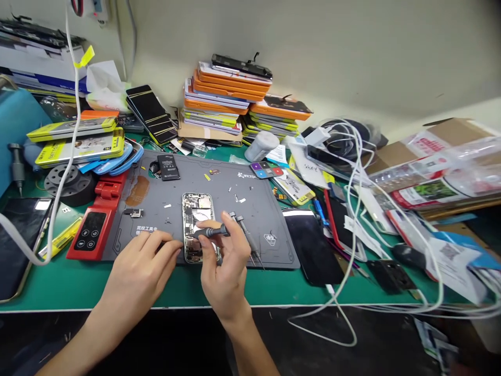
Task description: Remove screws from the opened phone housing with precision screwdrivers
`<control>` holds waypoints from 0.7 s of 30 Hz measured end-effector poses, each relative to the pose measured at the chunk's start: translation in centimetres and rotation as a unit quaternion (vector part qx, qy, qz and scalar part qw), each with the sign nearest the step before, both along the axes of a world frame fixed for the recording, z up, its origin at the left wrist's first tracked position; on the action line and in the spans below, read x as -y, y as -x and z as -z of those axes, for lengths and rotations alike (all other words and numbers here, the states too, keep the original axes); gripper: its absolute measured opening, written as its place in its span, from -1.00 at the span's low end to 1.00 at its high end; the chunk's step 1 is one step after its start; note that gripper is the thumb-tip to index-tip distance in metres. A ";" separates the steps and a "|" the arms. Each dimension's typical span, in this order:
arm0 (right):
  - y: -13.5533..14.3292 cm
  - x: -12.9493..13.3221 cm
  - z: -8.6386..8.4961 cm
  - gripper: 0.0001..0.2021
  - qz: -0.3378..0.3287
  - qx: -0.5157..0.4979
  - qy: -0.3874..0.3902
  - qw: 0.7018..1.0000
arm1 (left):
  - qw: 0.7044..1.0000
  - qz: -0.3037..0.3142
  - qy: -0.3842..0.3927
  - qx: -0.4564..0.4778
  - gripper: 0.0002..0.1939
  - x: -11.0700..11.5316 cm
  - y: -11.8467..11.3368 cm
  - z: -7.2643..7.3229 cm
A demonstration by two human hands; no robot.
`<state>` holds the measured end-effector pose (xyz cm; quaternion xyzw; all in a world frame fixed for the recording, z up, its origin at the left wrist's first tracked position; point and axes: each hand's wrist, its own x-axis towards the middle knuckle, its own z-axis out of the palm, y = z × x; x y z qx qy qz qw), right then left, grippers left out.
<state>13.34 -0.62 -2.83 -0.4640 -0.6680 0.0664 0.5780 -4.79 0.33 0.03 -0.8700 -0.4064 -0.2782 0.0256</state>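
An opened smartphone lies on the grey work mat with its inner parts exposed. My right hand grips a dark screwdriver over the phone, tilted with its tip toward the phone's left side. The fingers partly cover the phone's lower half. My left hand is beside the phone's lower left edge, its fingertips pressed together; whatever they hold, if anything, is too small to make out. Two slim tools rest right of the phone. A phone battery and several tiny parts are spread farther back.
A red device with a touch panel borders the mat's left. To the right lies a dark phone with a white cable attached. Stacked boxes stand against the wall. A white jar is behind the mat.
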 end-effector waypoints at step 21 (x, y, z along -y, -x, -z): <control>-0.4 -0.9 -1.9 -0.27 -0.006 0.125 -0.024 0.992 | 0.999 0.009 0.032 -0.001 -0.86 0.3 0.1 0.5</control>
